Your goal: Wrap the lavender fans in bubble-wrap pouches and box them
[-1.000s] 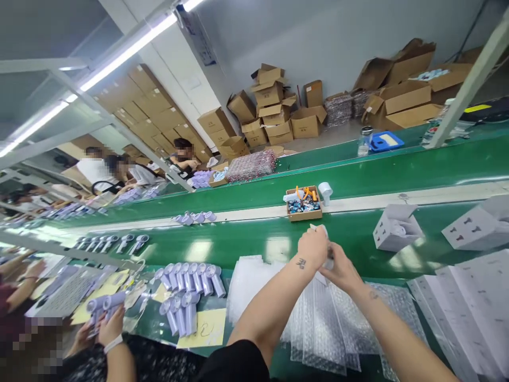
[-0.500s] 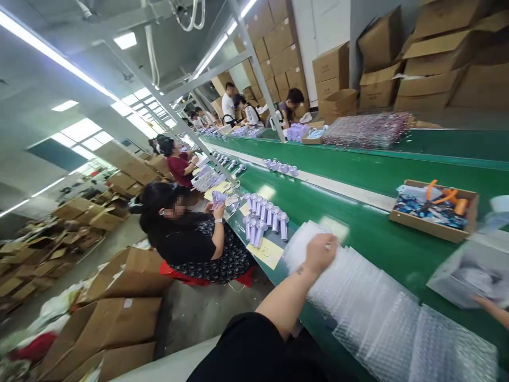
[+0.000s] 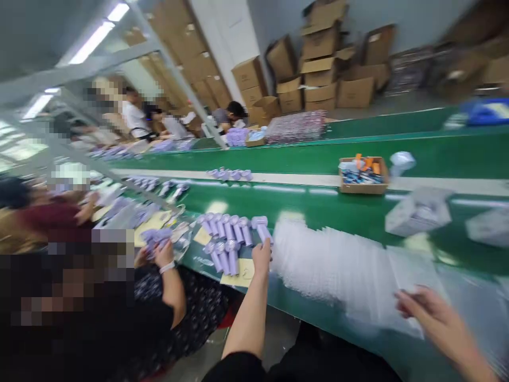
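Note:
My left hand (image 3: 262, 258) is closed around the handle of a purple handheld fan (image 3: 261, 225), at the right end of a group of similar fans (image 3: 225, 225) on the green work surface. A yellow paper sheet (image 3: 242, 271) lies beside that wrist. To the right spreads an overlapping row of clear bubble-wrap bags (image 3: 338, 265). Over the right part of this row, my right hand (image 3: 435, 315) has thumb and fingers pinched at a bag (image 3: 400, 276); motion blur softens the fingertips.
A white box (image 3: 417, 211) stands beyond the bags, and a cardboard tray of small coloured packets (image 3: 363, 178) sits farther back. At left, a co-worker's hands (image 3: 161, 252) hold a purple item. Cartons (image 3: 320, 69) are stacked along the wall.
The view has swung right. My left hand has moved from above the bubble-wrap bags to the fans and taken hold of one. My right hand has come further into view, over the bags.

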`<state>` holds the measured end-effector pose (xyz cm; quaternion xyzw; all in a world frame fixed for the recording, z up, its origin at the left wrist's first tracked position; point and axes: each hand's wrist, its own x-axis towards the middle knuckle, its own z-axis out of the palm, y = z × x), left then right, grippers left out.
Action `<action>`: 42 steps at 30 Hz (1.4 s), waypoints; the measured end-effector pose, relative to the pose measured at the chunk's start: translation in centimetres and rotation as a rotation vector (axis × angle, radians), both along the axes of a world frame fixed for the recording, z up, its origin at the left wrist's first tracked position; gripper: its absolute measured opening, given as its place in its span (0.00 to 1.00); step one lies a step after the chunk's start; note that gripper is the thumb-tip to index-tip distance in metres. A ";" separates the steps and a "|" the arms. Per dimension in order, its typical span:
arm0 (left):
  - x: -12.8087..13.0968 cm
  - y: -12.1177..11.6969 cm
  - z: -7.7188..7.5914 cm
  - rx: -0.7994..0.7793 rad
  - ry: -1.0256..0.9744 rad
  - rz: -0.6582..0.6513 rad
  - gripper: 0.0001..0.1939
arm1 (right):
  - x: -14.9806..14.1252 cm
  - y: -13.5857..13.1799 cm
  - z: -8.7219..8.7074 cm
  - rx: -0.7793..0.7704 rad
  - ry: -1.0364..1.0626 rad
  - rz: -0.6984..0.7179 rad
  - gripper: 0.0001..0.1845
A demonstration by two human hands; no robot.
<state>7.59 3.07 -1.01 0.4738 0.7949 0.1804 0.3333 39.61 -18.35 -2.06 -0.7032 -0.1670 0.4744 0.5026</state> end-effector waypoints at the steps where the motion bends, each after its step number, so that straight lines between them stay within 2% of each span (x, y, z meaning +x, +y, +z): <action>1: 1.5 -1.6 0.1 0.022 -0.175 -0.032 0.26 | -1.9 -1.1 0.7 0.019 0.058 0.007 0.16; 3: 5.2 -5.9 0.3 -0.018 -0.555 -0.117 0.26 | -5.1 -1.6 1.5 0.123 0.317 -0.107 0.20; 5: 9.1 -11.2 0.4 -0.194 -0.800 -0.302 0.25 | -6.1 -1.3 1.8 0.260 0.533 -0.173 0.26; 7: 12.8 -16.2 0.3 -0.447 -0.898 -0.623 0.27 | -5.2 -2.1 1.8 0.318 0.575 -0.267 0.26; 9: 16.5 -19.7 -0.4 -0.680 -0.906 -1.011 0.28 | -3.3 -4.7 1.7 0.272 0.495 -0.411 0.23; 10: 18.4 -20.8 -0.9 -0.727 -0.864 -1.172 0.28 | -2.3 -6.6 1.6 0.229 0.441 -0.496 0.22; 11: 20.4 -21.6 -1.6 -0.693 -0.792 -1.290 0.27 | -1.4 -8.9 1.5 0.186 0.385 -0.580 0.21; 12: 22.4 -22.1 -2.3 -0.580 -0.692 -1.371 0.26 | -0.5 -11.4 1.3 0.146 0.334 -0.646 0.20; 14: 26.5 -23.0 -3.8 -0.219 -0.445 -1.499 0.19 | 0.5 -16.4 0.6 0.071 0.253 -0.709 0.22; 16: 30.1 -23.8 -5.3 0.073 -0.201 -1.701 0.12 | 0.8 -21.0 -0.2 0.004 0.219 -0.684 0.24; 17: 31.4 -24.1 -6.0 0.137 -0.106 -1.813 0.12 | 0.8 -22.8 -0.6 -0.021 0.228 -0.657 0.25; 19: 33.2 -24.6 -7.2 0.145 0.010 -1.961 0.12 | 0.6 -25.4 -1.2 -0.048 0.262 -0.645 0.26; 22: 33.9 -24.3 -8.2 0.100 0.035 -1.970 0.09 | 1.0 -26.5 -1.7 -0.018 0.337 -0.633 0.28; 24: 33.7 -23.9 -8.1 0.096 0.044 -1.938 0.09 | 1.9 -25.6 -1.8 0.031 0.384 -0.574 0.31; 26: 33.5 -23.5 -7.6 0.053 -0.073 -1.870 0.10 | 3.3 -23.8 -1.7 0.090 0.442 -0.484 0.36; 29: 33.3 -23.3 -6.5 -0.130 -0.393 -1.610 0.11 | 5.5 -21.0 -1.7 0.162 0.555 -0.371 0.36; 31: 33.0 -23.2 -5.6 -0.211 -0.472 -1.424 0.12 | 6.6 -19.9 -1.7 0.170 0.613 -0.349 0.30; 32: 32.7 -23.2 -5.1 -0.192 -0.471 -1.378 0.12 | 7.0 -19.7 -1.8 0.153 0.627 -0.352 0.26; 34: 31.8 -23.3 -4.1 -0.048 -0.463 -1.421 0.11 | 7.2 -19.6 -1.7 0.110 0.646 -0.360 0.21; 37: 29.9 -23.9 -2.8 0.188 -0.437 -1.662 0.11 | 6.7 -19.8 -1.3 0.065 0.657 -0.392 0.18; 39: 28.9 -24.6 -2.3 0.232 -0.403 -1.787 0.11 | 6.0 -19.7 -0.9 0.049 0.622 -0.443 0.20; 42: 28.4 -25.5 -1.6 0.278 -0.341 -1.830 0.12 | 4.6 -19.2 -0.6 0.025 0.537 -0.457 0.28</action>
